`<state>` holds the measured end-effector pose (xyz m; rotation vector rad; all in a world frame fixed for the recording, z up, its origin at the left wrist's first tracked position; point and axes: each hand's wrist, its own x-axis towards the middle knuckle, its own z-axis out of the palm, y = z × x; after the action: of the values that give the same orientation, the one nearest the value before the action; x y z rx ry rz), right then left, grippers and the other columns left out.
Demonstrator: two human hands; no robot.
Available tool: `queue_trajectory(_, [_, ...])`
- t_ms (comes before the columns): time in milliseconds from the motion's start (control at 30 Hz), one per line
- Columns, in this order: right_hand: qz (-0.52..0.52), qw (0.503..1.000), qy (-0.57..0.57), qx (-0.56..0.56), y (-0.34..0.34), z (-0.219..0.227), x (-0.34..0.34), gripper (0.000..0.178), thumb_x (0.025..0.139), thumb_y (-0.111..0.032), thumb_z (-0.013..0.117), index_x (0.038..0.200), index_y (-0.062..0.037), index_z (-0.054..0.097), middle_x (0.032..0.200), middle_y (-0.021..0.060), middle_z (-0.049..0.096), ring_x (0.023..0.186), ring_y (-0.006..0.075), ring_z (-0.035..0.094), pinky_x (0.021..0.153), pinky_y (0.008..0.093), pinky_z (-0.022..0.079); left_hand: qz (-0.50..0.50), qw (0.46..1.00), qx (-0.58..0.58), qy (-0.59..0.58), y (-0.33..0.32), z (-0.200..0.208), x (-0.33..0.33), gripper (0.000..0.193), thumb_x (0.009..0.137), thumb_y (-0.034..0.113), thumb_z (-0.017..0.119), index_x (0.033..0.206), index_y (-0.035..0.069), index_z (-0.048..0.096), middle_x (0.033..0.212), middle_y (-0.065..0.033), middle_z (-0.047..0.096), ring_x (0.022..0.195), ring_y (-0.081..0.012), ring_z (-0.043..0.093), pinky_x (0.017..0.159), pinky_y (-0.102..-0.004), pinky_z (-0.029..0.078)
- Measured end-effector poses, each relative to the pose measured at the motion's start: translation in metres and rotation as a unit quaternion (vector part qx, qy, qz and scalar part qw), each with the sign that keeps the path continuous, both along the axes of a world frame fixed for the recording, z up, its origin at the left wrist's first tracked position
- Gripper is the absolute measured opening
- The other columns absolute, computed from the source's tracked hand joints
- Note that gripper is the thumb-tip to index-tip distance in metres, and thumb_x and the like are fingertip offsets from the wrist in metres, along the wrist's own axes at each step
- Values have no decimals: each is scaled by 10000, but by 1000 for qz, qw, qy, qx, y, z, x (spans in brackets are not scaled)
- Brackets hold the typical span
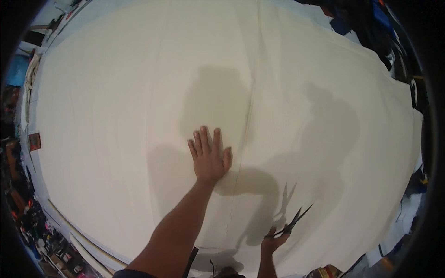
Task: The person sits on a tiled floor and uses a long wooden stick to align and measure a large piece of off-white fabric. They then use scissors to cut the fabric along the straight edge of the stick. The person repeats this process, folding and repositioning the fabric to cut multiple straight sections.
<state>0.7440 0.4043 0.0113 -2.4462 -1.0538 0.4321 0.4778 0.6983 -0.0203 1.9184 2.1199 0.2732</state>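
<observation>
A large sheet of cream fabric [102,116] lies spread across the table, with a long fold or seam running from the far edge towards me. My left hand [209,160] rests flat on the cloth just left of that line, its fingers apart. Lower and to the right, my right hand [274,241] grips a pair of dark scissors [295,221] by the handles. The blades stand slightly apart and point away to the right, over the fabric. Their shadow falls on the cloth beside them.
A small reddish box [34,142] sits at the table's left edge. Past that edge are a blue object [17,70] and a clutter of small items [60,252]. Dark bundled cloth [366,28] is piled at the far right. A patterned red-and-gold item [327,271] shows at the near edge.
</observation>
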Motion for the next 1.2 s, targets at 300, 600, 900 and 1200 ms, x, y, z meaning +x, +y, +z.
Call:
queue_trajectory(300, [24,977,-206,45,-101,-60,-10,719,923,-383,664,1336,131,379,1280,324,498,1211,493,480,1033,575,369,-9,996,91,19,-3,-17,11,661,948,446,517,1509,124,377,1568,-269,248,1471,-459,172,1181,-604,129])
queue_trajectory(600, [1,978,-198,60,-99,-37,-19,722,872,-336,710,1369,75,387,1340,243,516,1256,426,475,1041,543,345,7,983,39,-178,-131,32,-62,399,1017,304,467,1276,38,613,1343,-227,572,1284,-386,502,1101,-445,379])
queue_trajectory(900, [69,991,47,108,-224,-8,29,543,862,-349,750,1206,25,562,1070,220,653,993,392,630,853,464,487,-40,894,-295,334,-875,161,-442,252,896,192,548,969,-8,683,999,-172,699,959,-380,645,854,-470,490])
queue_trajectory(1200, [-170,983,62,24,-616,31,44,413,900,-215,716,1159,55,543,1062,224,626,982,412,615,862,451,484,167,855,-340,355,-1135,147,-538,193,887,209,560,910,139,739,912,-83,743,929,-278,703,829,-477,475])
